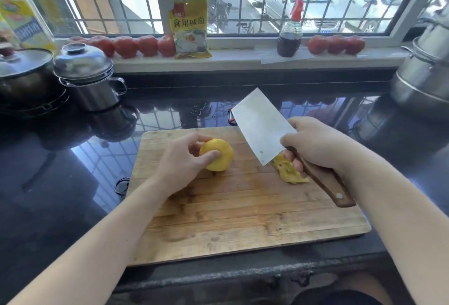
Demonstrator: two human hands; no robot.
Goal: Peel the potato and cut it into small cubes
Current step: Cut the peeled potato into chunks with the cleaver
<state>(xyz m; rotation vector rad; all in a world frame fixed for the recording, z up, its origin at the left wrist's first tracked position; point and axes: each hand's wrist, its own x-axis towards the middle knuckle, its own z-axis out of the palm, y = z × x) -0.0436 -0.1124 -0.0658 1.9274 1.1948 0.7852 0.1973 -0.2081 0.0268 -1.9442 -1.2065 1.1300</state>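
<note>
A peeled yellow potato [218,155] rests on the wooden cutting board [243,212], near its far edge. My left hand [184,161] grips the potato from the left, thumb across its front. My right hand [315,144] holds the wooden handle of a cleaver [260,125], blade raised and tilted up to the left, above the board and clear of the potato. A heap of yellow peelings [289,169] lies on the board under my right hand.
A red-handled peeler [231,116] lies behind the board, partly hidden by the blade. Steel pots [90,78] stand at the back left, a steel steamer [425,71] at the right. Tomatoes [136,46], a yellow packet [190,28] and a sauce bottle [290,35] line the sill.
</note>
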